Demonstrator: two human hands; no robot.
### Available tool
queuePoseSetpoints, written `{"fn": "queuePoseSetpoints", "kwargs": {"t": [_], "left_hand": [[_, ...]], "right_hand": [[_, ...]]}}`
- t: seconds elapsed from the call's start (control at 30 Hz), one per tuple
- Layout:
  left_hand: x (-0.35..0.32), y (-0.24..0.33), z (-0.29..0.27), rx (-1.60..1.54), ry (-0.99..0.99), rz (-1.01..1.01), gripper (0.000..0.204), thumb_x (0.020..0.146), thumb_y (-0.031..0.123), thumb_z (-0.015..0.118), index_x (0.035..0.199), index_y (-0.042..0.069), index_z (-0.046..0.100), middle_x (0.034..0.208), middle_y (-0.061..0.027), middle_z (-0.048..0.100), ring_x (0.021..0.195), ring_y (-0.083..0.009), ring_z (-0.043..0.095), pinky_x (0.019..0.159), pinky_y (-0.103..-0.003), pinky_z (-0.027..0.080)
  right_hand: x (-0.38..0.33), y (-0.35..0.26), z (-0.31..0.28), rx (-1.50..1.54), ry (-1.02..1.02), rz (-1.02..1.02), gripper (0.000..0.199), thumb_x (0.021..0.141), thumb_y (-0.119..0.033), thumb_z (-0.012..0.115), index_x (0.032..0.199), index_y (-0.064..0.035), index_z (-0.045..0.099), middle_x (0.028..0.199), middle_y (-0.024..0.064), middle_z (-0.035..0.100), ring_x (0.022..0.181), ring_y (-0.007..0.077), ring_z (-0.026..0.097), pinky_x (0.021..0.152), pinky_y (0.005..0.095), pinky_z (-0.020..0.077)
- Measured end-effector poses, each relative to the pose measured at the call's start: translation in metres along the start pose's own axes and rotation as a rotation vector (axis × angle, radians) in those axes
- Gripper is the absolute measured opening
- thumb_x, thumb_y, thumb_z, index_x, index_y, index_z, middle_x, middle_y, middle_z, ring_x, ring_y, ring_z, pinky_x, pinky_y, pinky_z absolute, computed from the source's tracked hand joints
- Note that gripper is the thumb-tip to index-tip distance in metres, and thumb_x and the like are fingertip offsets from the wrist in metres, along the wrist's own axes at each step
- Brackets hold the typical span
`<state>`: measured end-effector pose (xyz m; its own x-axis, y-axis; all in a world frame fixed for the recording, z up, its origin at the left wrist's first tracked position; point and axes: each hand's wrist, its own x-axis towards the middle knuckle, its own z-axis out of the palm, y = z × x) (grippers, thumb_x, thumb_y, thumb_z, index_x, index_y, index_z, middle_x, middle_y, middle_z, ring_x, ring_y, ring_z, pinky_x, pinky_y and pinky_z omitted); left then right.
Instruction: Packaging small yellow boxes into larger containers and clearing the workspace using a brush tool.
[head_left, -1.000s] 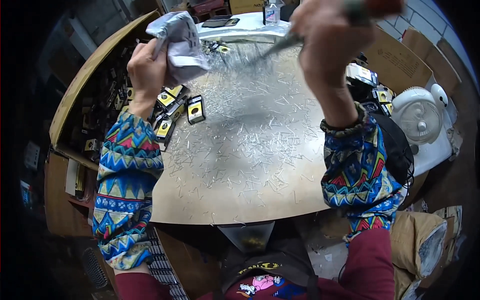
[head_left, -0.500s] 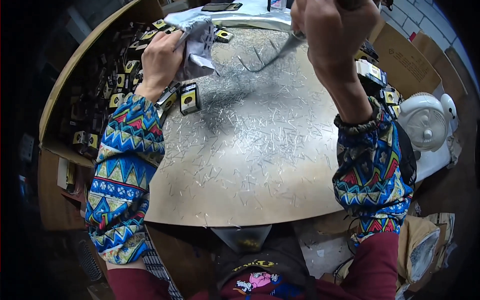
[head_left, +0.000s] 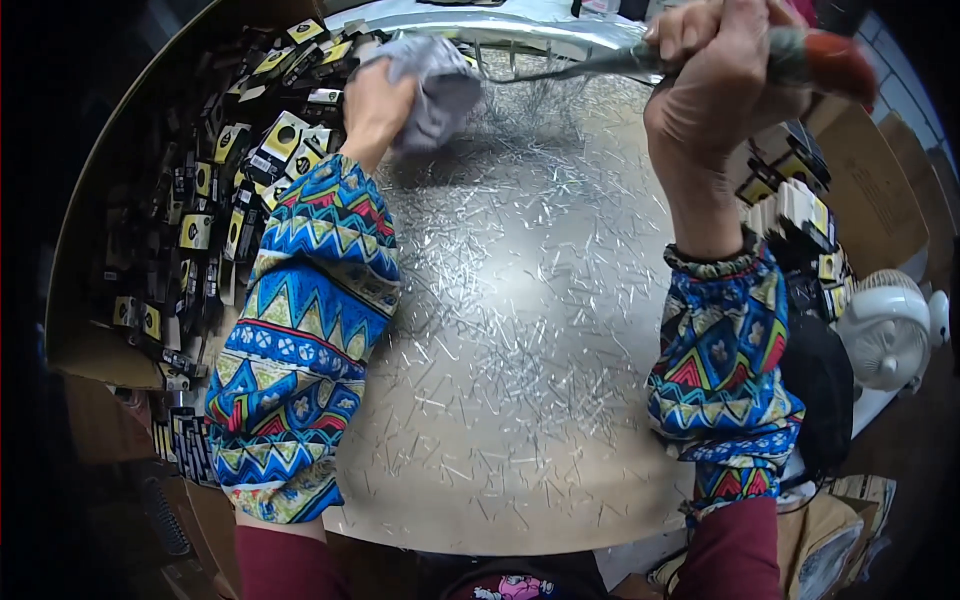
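My left hand (head_left: 380,106) is closed around a crumpled grey-white bag (head_left: 440,92), slightly blurred, over the far left of the table. My right hand (head_left: 715,85) grips a small hand rake (head_left: 610,66) by its handle, whose blurred red end sticks out to the right. The rake's shaft runs leftward, and its thin tines reach beside the bag near the far edge. Beneath both hands, many small bent metal wires (head_left: 500,350) lie scattered over the pale tabletop (head_left: 440,520).
A large cardboard box (head_left: 85,360) at left holds many small black-and-yellow boxes (head_left: 285,135). More small boxes (head_left: 800,210) are piled at right, near a white fan (head_left: 885,330) and brown cardboard (head_left: 870,180). A shiny silver rim (head_left: 480,22) borders the table's far side.
My left hand has moved right with the bag. The rake has swung to a flatter angle, its tines now close to the bag. The view has shifted; the small box by my left wrist no longer shows there.
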<state>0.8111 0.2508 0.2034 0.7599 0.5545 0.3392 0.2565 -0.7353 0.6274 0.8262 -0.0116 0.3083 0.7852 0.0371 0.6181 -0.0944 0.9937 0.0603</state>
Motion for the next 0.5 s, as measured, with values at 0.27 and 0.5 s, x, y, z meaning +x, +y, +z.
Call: {"fn": "queuePoseSetpoints", "kwargs": {"t": [0.27,0.5], "left_hand": [[-0.042,-0.018,-0.053,0.299,0.094,0.222,0.053,0.078,0.029,0.064,0.118,-0.004,0.053,0.107,-0.0255,0.059,0.103,-0.0402,0.058,0.090,-0.044,0.047],[-0.158,-0.001,-0.051,0.531,-0.301,0.194,0.061,0.086,0.047,0.065,0.113,-0.005,0.049,0.117,-0.0308,0.051,0.096,-0.0480,0.062,0.081,-0.054,0.050]], "right_hand": [[-0.005,-0.046,-0.138,-0.937,0.768,-0.089,0.019,0.085,-0.017,0.067,0.095,-0.0021,0.060,0.079,0.0071,0.062,0.072,0.0200,0.061,0.070,0.0324,0.0528],[-0.041,-0.142,-0.252,-1.106,0.722,0.370,0.025,0.089,-0.025,0.067,0.097,-0.0031,0.058,0.087,0.0101,0.061,0.076,0.0221,0.062,0.068,0.0357,0.0549]]}}
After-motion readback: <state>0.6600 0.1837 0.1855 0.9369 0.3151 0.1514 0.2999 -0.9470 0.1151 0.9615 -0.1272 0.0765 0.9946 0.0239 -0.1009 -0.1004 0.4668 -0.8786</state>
